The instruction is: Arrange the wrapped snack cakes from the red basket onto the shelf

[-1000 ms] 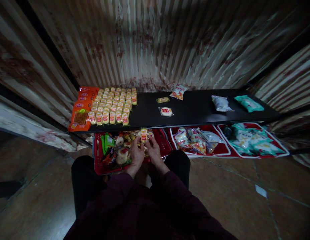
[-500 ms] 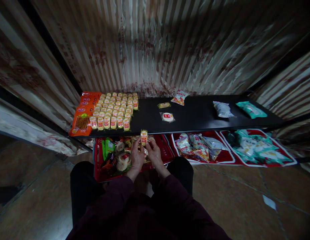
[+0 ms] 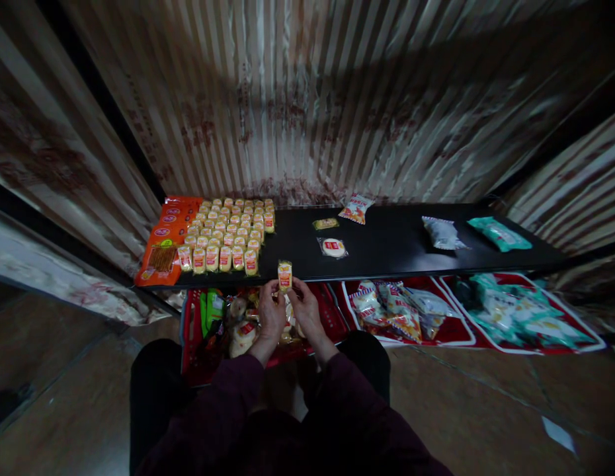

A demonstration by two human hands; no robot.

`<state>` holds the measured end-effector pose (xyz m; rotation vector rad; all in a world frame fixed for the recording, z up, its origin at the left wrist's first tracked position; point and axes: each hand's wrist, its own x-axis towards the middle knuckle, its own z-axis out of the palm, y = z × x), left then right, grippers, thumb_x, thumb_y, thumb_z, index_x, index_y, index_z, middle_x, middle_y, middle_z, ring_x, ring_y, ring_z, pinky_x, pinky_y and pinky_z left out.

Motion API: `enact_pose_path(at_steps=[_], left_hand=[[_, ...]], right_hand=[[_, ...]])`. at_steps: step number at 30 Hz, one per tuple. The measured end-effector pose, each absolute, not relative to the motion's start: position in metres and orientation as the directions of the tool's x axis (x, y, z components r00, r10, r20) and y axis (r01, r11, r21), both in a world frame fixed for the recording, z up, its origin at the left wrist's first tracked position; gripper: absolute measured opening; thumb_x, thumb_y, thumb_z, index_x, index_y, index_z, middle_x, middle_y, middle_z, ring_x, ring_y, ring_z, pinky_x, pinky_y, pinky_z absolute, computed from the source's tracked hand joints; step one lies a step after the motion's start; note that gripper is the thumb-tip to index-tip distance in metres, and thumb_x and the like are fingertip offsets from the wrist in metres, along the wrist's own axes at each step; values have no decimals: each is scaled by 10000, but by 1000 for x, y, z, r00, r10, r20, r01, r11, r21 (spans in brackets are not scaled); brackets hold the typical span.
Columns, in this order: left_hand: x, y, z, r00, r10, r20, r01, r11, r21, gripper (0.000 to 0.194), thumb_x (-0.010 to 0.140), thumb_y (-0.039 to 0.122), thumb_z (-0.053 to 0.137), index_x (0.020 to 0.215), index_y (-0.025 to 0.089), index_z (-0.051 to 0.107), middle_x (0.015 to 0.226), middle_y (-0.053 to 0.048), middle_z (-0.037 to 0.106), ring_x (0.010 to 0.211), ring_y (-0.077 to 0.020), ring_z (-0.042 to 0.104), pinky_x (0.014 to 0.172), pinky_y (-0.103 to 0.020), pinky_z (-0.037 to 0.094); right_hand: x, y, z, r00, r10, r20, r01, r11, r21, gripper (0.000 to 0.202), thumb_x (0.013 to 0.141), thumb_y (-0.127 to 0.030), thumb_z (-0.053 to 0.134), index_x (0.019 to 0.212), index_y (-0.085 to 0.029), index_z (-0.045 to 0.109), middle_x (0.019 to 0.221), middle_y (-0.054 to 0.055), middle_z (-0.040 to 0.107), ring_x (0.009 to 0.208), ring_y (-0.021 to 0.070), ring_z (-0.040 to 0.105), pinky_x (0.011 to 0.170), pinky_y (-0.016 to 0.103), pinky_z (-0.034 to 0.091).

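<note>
A small wrapped snack cake (image 3: 285,274), yellow with a red and white label, stands upright between my fingertips. My left hand (image 3: 272,312) pinches its lower left side, and my right hand (image 3: 306,309) grips its lower right. Both hands are over a red basket (image 3: 329,318) of mixed snacks, at the front edge of the black shelf (image 3: 297,261). To the left on the shelf, rows of matching snack cakes (image 3: 225,259) stand packed together. Orange snack packets (image 3: 161,244) lie at their left end.
On the shelf lie a flat yellow packet (image 3: 326,224), a round white wrapped cake (image 3: 333,248), a red-and-white bag (image 3: 356,208), a grey-white bag (image 3: 442,233) and a green bag (image 3: 500,234). Below right are baskets of bagged snacks (image 3: 387,307) and green bags (image 3: 520,311). A striped curtain (image 3: 297,99) hangs behind.
The view has tilted up slightly, so the shelf and baskets appear lower. Both hands still hold the snack cake near the shelf's front edge.
</note>
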<state>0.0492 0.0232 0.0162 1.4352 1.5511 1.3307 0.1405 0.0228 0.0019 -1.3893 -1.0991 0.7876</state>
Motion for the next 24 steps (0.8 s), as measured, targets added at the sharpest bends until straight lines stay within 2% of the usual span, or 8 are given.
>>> enact_pose_path(at_steps=[8,15,24], left_hand=[[51,47,27,-218,956,199,403,-98,910,302,789,83,444,1017,174,619,1024,-87,617,972,-179,567,903,-330,459],[55,71,35,-210,960,183,434,-77,898,377,761,41,416,1065,150,609,1091,-108,609,1050,-192,551,979,-336,423],[63,91,31,-253,952,174,401,-61,914,389,726,28,437,1054,158,599,1090,-103,615,1061,-192,556,987,-353,424]], right_hand=[[145,55,0,357,917,175,300,65,-952,327,797,-360,560,1071,-206,650,1082,77,681,969,217,624,890,376,487],[146,85,-1,316,924,215,301,117,-946,311,806,-348,540,1051,-184,638,1059,90,669,957,222,613,906,399,473],[146,113,-1,346,903,254,331,135,-934,277,793,-314,545,1022,-199,649,989,71,687,909,212,622,869,378,493]])
